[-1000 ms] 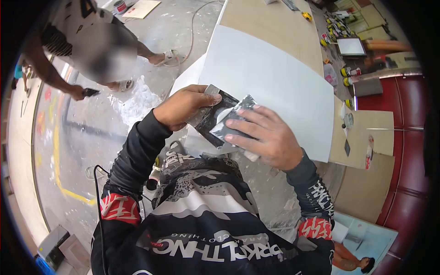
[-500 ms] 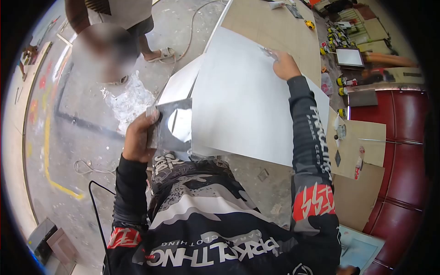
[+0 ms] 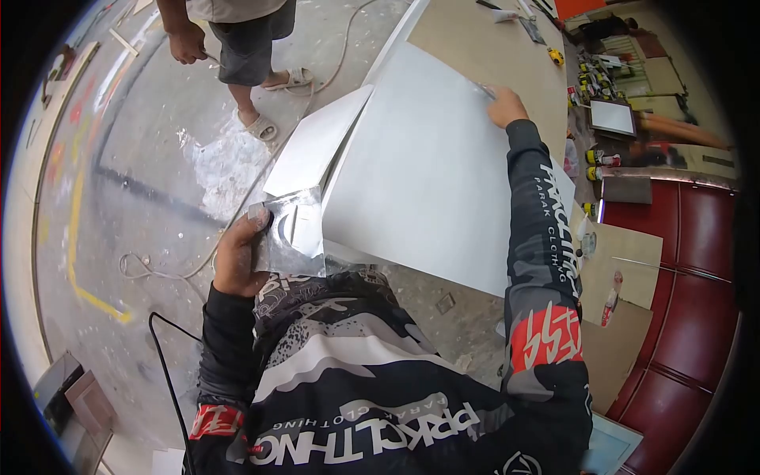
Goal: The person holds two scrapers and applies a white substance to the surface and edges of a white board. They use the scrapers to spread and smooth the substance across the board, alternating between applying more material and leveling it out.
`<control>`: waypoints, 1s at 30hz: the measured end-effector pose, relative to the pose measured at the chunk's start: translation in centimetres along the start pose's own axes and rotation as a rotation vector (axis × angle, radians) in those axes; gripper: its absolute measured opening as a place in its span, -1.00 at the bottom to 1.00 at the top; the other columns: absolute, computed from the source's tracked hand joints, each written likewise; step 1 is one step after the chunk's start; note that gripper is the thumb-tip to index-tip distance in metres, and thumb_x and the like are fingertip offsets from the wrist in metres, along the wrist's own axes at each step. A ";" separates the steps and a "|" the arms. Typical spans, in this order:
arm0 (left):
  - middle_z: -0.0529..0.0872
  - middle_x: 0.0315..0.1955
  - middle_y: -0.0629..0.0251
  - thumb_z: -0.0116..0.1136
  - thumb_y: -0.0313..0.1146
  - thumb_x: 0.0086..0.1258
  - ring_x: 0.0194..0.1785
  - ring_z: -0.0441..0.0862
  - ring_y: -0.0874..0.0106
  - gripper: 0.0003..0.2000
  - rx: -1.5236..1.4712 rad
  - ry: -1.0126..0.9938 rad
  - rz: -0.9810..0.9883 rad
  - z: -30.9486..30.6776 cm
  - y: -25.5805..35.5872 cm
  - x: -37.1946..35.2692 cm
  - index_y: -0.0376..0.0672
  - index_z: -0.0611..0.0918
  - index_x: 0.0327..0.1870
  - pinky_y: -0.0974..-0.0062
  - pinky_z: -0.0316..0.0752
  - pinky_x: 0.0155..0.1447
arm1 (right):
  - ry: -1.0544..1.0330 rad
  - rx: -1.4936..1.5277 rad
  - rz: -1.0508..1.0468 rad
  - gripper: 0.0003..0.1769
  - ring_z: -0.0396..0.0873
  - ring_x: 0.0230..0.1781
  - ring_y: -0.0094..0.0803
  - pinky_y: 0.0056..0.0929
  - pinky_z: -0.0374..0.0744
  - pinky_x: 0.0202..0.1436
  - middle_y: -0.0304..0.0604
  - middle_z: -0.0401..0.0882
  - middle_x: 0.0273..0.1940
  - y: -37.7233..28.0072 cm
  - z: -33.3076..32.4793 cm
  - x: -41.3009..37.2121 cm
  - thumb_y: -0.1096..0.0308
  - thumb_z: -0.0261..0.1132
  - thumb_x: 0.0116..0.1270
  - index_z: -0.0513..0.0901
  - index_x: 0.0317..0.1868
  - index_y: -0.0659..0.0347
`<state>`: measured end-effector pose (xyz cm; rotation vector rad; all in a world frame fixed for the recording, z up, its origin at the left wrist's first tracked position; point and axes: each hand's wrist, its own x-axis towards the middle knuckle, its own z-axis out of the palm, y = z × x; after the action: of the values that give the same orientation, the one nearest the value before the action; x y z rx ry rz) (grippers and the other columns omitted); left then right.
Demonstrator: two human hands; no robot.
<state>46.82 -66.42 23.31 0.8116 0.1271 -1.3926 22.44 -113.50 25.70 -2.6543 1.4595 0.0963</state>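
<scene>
My left hand (image 3: 241, 252) grips the edge of a flat, shiny metal plate (image 3: 307, 252) with a patch of white paste on it. The plate is beside the near left corner of a large white panel (image 3: 419, 166). Out at the panel's far right edge, my right hand (image 3: 507, 107) is closed round a small thin tool (image 3: 484, 89), whose blade is hard to make out. A smaller white panel (image 3: 313, 146) lies to the left of the large one.
Another person (image 3: 252, 47) in shorts and sandals stands beyond the panels at the left. A cable (image 3: 342, 55) runs over the floor. A yellow tape measure (image 3: 556, 56) lies on the board at the far right. Red padded panels (image 3: 701, 277) stand at the right.
The other person has straightened up and moved slightly right in view. My right hand is a little further right on the panel's edge. The metal plate has tilted in my left hand.
</scene>
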 end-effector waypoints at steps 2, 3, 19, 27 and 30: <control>0.68 -0.13 0.10 0.01 -0.28 0.41 -0.20 0.73 0.31 -0.63 0.002 0.006 -0.001 0.3 0.4 0.0 -0.37 0.48 0.11 0.34 0.69 -0.21 | -0.005 -0.010 0.028 -0.38 0.54 0.12 0.04 -0.19 0.48 0.23 0.13 0.58 0.09 -0.5 -0.3 -0.3 0.46 0.09 0.10 0.56 0.24 -0.13; 0.69 -0.15 0.10 0.00 -0.28 0.41 -0.24 0.73 0.31 -0.63 0.018 0.025 0.010 0.6 0.5 0.0 -0.37 0.48 0.10 0.34 0.70 -0.27 | -0.005 -0.015 0.031 -0.38 0.54 0.11 0.05 -0.19 0.49 0.23 0.13 0.58 0.09 -0.5 -0.3 -0.4 0.46 0.09 0.10 0.56 0.24 -0.13; 0.68 -0.10 0.13 0.03 -0.28 0.42 -0.10 0.70 0.33 -0.63 0.011 -0.066 -0.089 2.1 0.3 1.2 -0.36 0.47 0.13 0.33 0.61 0.04 | -0.107 0.107 -0.017 -0.34 0.50 0.21 -0.12 -0.35 0.41 0.31 0.00 0.56 0.17 -1.1 0.0 -1.6 0.63 0.00 0.04 0.59 0.19 0.03; 0.68 -0.10 0.10 0.04 -0.28 0.42 -0.06 0.68 0.29 -0.65 -0.003 -0.169 -0.174 1.5 0.5 1.7 -0.35 0.49 0.09 0.29 0.58 0.09 | -0.066 0.145 -0.073 -0.39 0.56 0.12 -0.14 -0.33 0.47 0.24 -0.08 0.62 0.10 -4.1 1.4 -11.1 0.63 0.00 0.05 0.63 0.12 0.03; 0.68 -0.08 0.07 0.04 -0.29 0.41 -0.04 0.68 0.26 -0.66 -0.018 -0.211 -0.227 2.4 0.8 1.9 -0.35 0.50 0.08 0.26 0.57 0.11 | -0.031 0.186 -0.139 -0.45 0.59 0.05 -0.15 -0.29 0.52 0.19 -0.16 0.64 0.06 -5.0 2.1 -15.4 0.58 0.06 0.05 0.66 0.06 0.00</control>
<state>47.08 -69.39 24.34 0.6449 0.0693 -1.6801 18.42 -97.62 25.60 -2.5803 1.2060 -0.0096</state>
